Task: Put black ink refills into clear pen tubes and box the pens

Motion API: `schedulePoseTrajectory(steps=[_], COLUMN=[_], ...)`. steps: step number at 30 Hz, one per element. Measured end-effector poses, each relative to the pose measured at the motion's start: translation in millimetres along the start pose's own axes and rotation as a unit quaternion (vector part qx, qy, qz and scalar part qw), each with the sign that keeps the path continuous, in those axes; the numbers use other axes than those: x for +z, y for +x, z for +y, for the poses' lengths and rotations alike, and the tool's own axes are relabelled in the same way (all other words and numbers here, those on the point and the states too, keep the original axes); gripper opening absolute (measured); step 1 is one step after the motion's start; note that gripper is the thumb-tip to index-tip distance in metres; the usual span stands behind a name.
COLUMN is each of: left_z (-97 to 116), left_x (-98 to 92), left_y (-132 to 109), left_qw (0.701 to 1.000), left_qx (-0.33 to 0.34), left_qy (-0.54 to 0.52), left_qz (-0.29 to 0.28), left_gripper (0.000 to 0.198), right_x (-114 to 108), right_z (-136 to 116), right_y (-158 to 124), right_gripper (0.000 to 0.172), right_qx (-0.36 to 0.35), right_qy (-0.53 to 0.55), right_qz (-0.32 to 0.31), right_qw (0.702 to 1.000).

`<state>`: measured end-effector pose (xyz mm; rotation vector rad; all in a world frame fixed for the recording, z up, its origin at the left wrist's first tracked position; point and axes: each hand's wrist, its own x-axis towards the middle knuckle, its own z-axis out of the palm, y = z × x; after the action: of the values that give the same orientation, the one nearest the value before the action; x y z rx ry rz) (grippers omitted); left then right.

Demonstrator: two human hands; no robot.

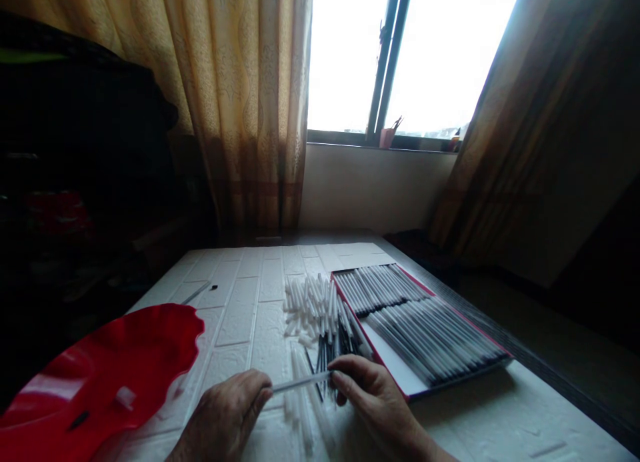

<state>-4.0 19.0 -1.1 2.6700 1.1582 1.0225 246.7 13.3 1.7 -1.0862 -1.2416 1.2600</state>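
Note:
A slim translucent pen barrel (300, 383) stretches almost level between my two hands. My left hand (227, 409) is closed round its left end, while the thumb and fingers of my right hand (367, 389) pinch the right end, where something dark shows. Beneath it several clear tubes (303, 419) lie loosely on the table, blurred. Just beyond my right hand is a bunch of thin black sticks (335, 349), partly hidden by the fingers. A heap of short white tubes (310, 302) lies behind them.
A red-edged box (413, 382) at the right holds two rows of pens (435, 335). At the left stands a red wavy-rimmed bowl (150, 329) with a small clear piece and a dark piece inside. Behind it lie a clear tube (197, 293) and a small black bit (215, 287).

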Motion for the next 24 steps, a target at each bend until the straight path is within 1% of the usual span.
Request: schedulePoseTrajectory(steps=[2, 6, 8, 14, 17, 19, 21, 24], left_z=[0.7, 1.1, 1.3, 2.1, 0.2, -1.4, -2.4, -3.4], left_x=[-0.2, 0.4, 0.4, -2.9, -3.5, -3.5, -3.6, -3.6], left_y=[-0.2, -1.7, -2.2, -0.4, -0.2, -0.6, -0.8, -1.0], left_qw=[1.000, 1.000, 1.000, 1.000, 0.999, 0.999, 0.999, 0.999], left_qx=[-0.003, -0.004, 0.000, -0.002, -0.009, -0.012, -0.015, -0.027], left_qy=[-0.006, -0.004, -0.003, 0.007, 0.006, 0.005, 0.003, 0.002], left_qz=[-0.012, -0.012, -0.011, -0.029, -0.035, -0.036, -0.036, -0.042], left_gripper=[0.029, 0.012, 0.009, 0.024, 0.027, 0.027, 0.029, 0.032], right_x=[-0.4, -1.4, -1.7, -1.8, -3.7, -6.1, -8.9, -12.2], right_z=[0.4, 0.9, 1.4, 5.9, 8.2, 7.9, 5.8, 1.5], right_y=[-0.1, -0.4, -0.7, 0.1, 1.9, 2.9, 3.0, 0.4], right_gripper=[0.049, 0.048, 0.048, 0.047, 0.045, 0.040, 0.029, 0.015], right_qx=[-0.003, -0.010, -0.010, -0.014, -0.024, -0.033, -0.055, -0.109], right_qy=[0.001, -0.004, -0.004, 0.005, -0.006, -0.042, -0.118, -0.259], right_qz=[0.002, 0.001, -0.002, -0.007, 0.006, 0.014, 0.016, -0.002], right_qw=[1.000, 1.000, 1.000, 1.000, 1.000, 0.998, 0.991, 0.960])
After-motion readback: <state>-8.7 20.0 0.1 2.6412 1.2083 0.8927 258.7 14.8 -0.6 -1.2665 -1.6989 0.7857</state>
